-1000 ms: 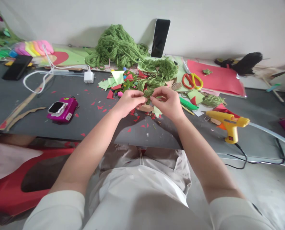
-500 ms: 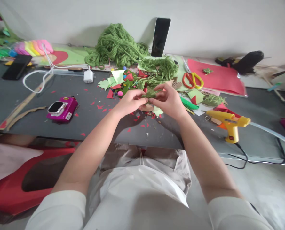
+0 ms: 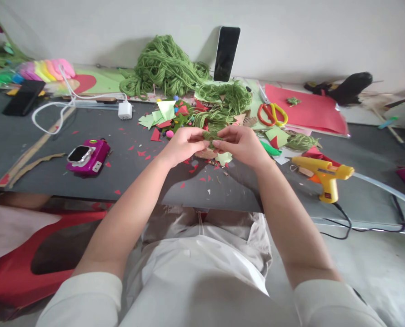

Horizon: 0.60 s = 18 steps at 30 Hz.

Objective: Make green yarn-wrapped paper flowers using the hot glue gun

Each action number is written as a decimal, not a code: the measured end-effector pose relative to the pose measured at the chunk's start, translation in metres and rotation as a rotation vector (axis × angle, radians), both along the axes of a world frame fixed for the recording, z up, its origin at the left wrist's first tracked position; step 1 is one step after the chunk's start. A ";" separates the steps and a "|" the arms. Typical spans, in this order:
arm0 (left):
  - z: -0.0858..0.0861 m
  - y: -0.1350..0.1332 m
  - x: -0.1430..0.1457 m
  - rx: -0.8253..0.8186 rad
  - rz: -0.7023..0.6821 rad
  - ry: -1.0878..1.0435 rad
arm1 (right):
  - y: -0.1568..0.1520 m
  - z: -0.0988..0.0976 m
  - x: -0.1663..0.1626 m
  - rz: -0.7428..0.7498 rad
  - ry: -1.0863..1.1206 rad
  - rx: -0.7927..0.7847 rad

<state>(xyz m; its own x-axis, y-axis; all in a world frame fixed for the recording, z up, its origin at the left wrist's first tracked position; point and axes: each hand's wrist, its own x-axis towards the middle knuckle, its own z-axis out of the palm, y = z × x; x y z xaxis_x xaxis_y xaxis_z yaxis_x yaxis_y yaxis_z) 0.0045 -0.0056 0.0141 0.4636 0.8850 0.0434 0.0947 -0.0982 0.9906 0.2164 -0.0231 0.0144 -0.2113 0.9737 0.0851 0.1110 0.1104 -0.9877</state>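
Between my two hands is a small piece wound with green yarn [image 3: 212,136], partly hidden by my fingers. My left hand [image 3: 184,146] pinches its left side, thumb toward me. On the other side my right hand [image 3: 241,144] grips it with thumb and fingers. A strip of brown cardboard [image 3: 206,154] and a pale green paper cutout [image 3: 224,158] show just below the hands. Loose green yarn [image 3: 219,109] lies right behind them, with a large heap of yarn [image 3: 168,63] farther back against the wall.
Paper scraps [image 3: 164,113] and pompoms lie left of the yarn. To the right are scissors [image 3: 272,114], red paper [image 3: 307,109] and a yellow glue gun [image 3: 325,175] with its cord. A phone [image 3: 227,53] leans on the wall; a magenta device [image 3: 88,156] sits left.
My right hand has turned slightly, its fingers now lower and flatter against the yarn piece. My left hand keeps its pinch almost unmoved. The view has shifted slightly.
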 end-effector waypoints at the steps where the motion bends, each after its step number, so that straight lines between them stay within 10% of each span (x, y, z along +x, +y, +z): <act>1: 0.000 0.000 0.000 0.005 0.001 0.002 | 0.000 0.000 0.000 0.004 0.006 -0.010; 18: 0.000 -0.002 0.000 0.033 -0.032 0.006 | -0.003 0.006 -0.003 0.018 -0.049 -0.008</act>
<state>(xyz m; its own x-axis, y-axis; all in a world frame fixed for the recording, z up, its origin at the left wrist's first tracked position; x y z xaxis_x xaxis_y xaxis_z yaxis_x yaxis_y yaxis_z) 0.0049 -0.0076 0.0141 0.4918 0.8680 0.0693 0.0968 -0.1335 0.9863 0.2132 -0.0257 0.0202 -0.2327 0.9703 0.0660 0.1573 0.1046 -0.9820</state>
